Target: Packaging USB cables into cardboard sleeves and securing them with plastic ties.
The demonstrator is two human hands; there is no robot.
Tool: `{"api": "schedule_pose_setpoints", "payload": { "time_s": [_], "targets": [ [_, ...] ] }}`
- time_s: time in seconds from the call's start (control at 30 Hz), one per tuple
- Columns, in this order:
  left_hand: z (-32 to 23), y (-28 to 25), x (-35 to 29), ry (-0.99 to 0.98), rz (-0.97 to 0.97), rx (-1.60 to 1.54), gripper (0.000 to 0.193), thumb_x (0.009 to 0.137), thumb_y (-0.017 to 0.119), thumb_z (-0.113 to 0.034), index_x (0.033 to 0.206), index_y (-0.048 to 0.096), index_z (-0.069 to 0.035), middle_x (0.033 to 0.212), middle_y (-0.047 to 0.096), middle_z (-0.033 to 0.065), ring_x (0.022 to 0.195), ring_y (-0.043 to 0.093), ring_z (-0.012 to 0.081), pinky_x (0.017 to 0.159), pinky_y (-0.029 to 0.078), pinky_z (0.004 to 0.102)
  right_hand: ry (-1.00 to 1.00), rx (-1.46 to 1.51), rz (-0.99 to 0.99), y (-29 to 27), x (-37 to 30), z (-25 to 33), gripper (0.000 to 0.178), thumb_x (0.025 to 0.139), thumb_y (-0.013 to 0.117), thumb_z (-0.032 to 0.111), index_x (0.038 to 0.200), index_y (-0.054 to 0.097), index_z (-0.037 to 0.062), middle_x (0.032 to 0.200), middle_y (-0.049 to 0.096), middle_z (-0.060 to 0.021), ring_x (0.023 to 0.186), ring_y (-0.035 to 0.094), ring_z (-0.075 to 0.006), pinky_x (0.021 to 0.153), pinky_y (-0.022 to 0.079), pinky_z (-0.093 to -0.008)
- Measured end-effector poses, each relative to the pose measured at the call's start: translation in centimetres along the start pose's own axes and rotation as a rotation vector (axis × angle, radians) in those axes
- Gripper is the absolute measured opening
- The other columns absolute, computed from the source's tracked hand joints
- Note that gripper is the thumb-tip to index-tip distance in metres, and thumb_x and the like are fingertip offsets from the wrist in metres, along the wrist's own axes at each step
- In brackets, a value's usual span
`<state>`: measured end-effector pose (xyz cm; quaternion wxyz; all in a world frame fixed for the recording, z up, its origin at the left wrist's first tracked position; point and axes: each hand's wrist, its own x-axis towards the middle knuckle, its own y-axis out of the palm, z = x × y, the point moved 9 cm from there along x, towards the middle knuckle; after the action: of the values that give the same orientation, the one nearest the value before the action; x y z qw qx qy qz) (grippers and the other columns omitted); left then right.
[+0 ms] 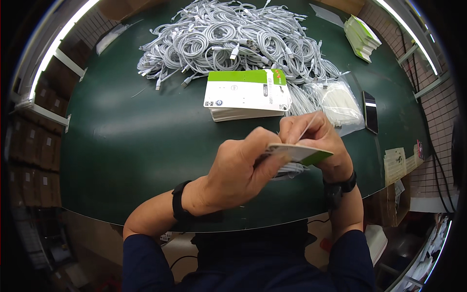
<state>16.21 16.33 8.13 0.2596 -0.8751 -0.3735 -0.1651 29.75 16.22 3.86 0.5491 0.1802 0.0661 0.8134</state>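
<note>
My left hand [238, 168] grips a white-and-green packaging card [311, 155], held nearly edge-on above the table's near side. A coiled grey cable [292, 169] shows just beneath the card, partly hidden by it and by my fingers. At the card's far edge my right hand [323, 141] is closed, pinching a thin white cable tie [306, 127] that sticks up between the fingers. Whether the tie passes through the card cannot be made out. Beyond my hands lies a stack of similar cards [243, 95], white with a green band.
A large heap of coiled grey cables [228, 36] covers the far middle of the green table [121, 146]. Right of the card stack are a clear bag of white ties [340, 104] and a black phone [370, 113]. More folded cards [361, 39] stand far right.
</note>
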Motion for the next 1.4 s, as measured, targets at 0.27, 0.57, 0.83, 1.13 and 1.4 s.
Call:
{"api": "schedule_pose_setpoints", "payload": {
  "time_s": [0.27, 0.57, 0.83, 1.13, 1.4],
  "targets": [
    [4.5, -1.2, 0.7, -0.170, -0.269, -0.554, 0.017, 0.105, 0.052, -0.009, 0.119, 0.056, 0.001, 0.101, 0.070, 0.0087, 0.090, 0.065, 0.0093, 0.077, 0.055, 0.0261, -0.202, 0.024, -0.530, -4.0, -1.4, 1.3, 0.020, 0.090, 0.073, 0.008, 0.107, 0.066, 0.0003, 0.092, 0.064, -0.0071, 0.077, 0.056, -0.0134, 0.066, 0.045, -0.0260],
    [6.5, -2.0, 0.9, -0.242, -0.348, -0.698, 0.020, 0.107, 0.047, -0.008, 0.123, 0.055, 0.001, 0.109, 0.069, 0.0083, 0.094, 0.064, 0.0084, 0.082, 0.055, 0.0254, -0.827, -1.449, -0.253, 6.0, -1.6, 5.3, 0.027, 0.073, 0.077, 0.000, 0.098, 0.075, 0.0104, 0.088, 0.063, -0.0019, 0.071, 0.054, -0.0176, 0.059, 0.045, -0.0271],
    [7.2, -1.7, 0.8, -0.263, -0.317, -0.649, 0.021, 0.106, 0.049, -0.008, 0.123, 0.056, 0.001, 0.110, 0.068, 0.0078, 0.097, 0.062, 0.0077, 0.084, 0.053, 0.0250, -0.804, -1.622, -0.302, 6.3, -1.2, 4.1, 0.038, 0.061, 0.086, 0.000, 0.094, 0.075, 0.0144, 0.085, 0.061, 0.0005, 0.077, 0.054, -0.0195, 0.062, 0.045, -0.0309],
    [5.9, -1.9, 0.6, -0.209, -0.330, -0.587, 0.019, 0.105, 0.051, -0.007, 0.121, 0.056, 0.002, 0.110, 0.068, 0.0083, 0.097, 0.062, 0.0084, 0.084, 0.053, 0.0252, -0.816, -1.557, -0.326, 6.3, -1.6, 4.5, 0.034, 0.062, 0.086, -0.001, 0.090, 0.073, 0.0149, 0.089, 0.062, 0.0003, 0.078, 0.055, -0.0206, 0.064, 0.046, -0.0318],
    [7.6, -1.8, 0.5, -0.282, -0.294, -0.569, 0.025, 0.106, 0.049, -0.008, 0.129, 0.054, 0.001, 0.115, 0.068, 0.0089, 0.101, 0.065, 0.0097, 0.088, 0.055, 0.0261, -0.650, -1.446, -0.209, 5.6, -0.2, 4.3, 0.037, 0.061, 0.088, 0.002, 0.093, 0.074, 0.0159, 0.089, 0.062, 0.0009, 0.079, 0.054, -0.0211, 0.067, 0.046, -0.0330]
  ]
}}
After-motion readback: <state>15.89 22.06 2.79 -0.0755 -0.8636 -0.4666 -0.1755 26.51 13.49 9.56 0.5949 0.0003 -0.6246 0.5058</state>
